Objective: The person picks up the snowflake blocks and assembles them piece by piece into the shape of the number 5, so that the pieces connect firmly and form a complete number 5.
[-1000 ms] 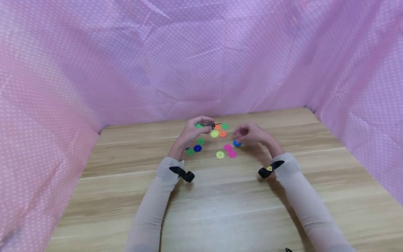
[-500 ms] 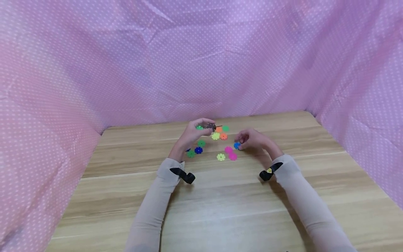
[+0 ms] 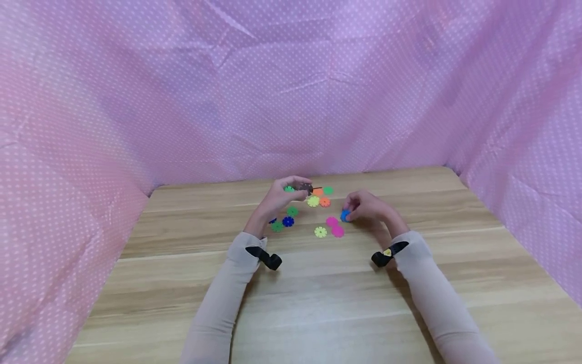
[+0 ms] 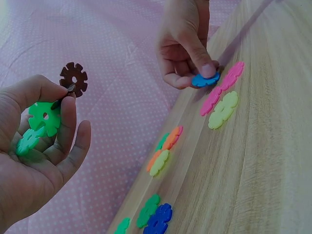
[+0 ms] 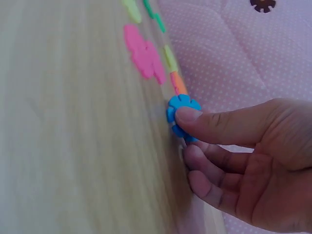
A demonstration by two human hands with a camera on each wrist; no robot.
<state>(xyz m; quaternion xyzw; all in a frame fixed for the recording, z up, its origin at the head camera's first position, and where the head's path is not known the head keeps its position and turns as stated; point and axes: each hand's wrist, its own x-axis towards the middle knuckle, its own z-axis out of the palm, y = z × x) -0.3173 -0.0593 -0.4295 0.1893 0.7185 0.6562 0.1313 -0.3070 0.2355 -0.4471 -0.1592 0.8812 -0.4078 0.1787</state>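
My left hand (image 3: 278, 200) is raised over the far part of the table and holds a joined cluster of notched plastic discs. In the left wrist view a brown disc (image 4: 82, 78) stands up at its fingertips, with a second brown one edge-on between them. Two bright green discs, an upper one (image 4: 38, 110) and a lower one (image 4: 29, 142), sit inside the curled fingers. My right hand (image 3: 369, 206) pinches a blue notched disc (image 5: 183, 101), thumb on its face and fingers behind, close over the table. Two overlapping pink discs (image 3: 337, 231) lie just left of it.
Loose notched discs lie between the hands: a yellow one (image 3: 320, 232) in front, another yellow one (image 3: 313, 201) beside an orange disc (image 3: 325, 202), and dark blue (image 3: 288, 221) and green (image 3: 277, 227) ones near the left wrist. A pink dotted cloth (image 3: 291, 101) hangs behind the wooden table (image 3: 318, 303).
My right thumb and fingers have closed further over the blue disc, which was more exposed before. The left hand keeps its cluster. The whole head view has shifted slightly downward.
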